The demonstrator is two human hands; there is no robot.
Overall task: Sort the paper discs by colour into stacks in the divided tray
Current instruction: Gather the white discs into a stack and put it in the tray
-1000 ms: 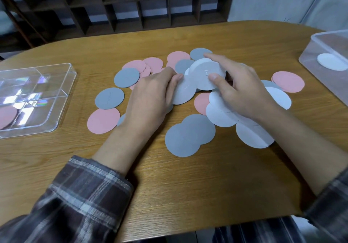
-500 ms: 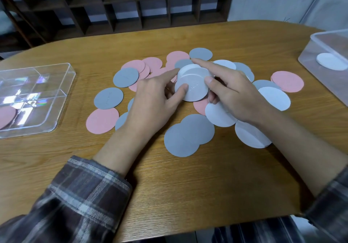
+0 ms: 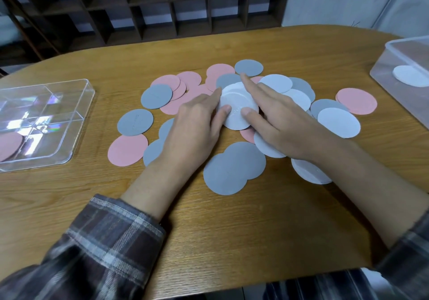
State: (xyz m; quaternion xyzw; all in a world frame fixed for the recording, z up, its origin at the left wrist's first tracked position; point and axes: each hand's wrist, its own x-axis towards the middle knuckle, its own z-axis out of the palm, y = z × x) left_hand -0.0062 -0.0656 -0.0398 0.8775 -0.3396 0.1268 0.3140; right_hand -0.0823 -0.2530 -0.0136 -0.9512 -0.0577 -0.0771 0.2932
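1. Left hand (image 3: 195,123) lies flat and relaxed. Its index finger runs along the left rim of the white stack (image 3: 236,107) and its thumb tip rests on top. Nothing is curled round the stack.
2. Right hand (image 3: 283,118) mirrors it: index finger straight along the far rim, thumb pressing on top, fingers not closed.
3. White stack sits mid-pile on the table (image 3: 232,230), between the two hands and on top of loose discs.
4. Loose pink, grey and white discs are spread and overlapping around it, e.g. a pink disc (image 3: 127,150) and a grey pair (image 3: 234,167).
5. Divided tray (image 3: 90,90) is well apart to the left, with one pink disc (image 3: 9,144) in a near compartment.
6. Clear box (image 3: 394,51) at the right edge holds a white disc (image 3: 408,76).
7. Handling guess: the discs are thin paper, very light and floppy. They probably crease easily and slide over each other.
8. Flat ones are likely hard to lift off the wood, so catch an overlapping edge.
9. Best hold for the stack is probably at the rim, thumb on top and fingers under. Squeeze gently so it doesn't fan or bend.
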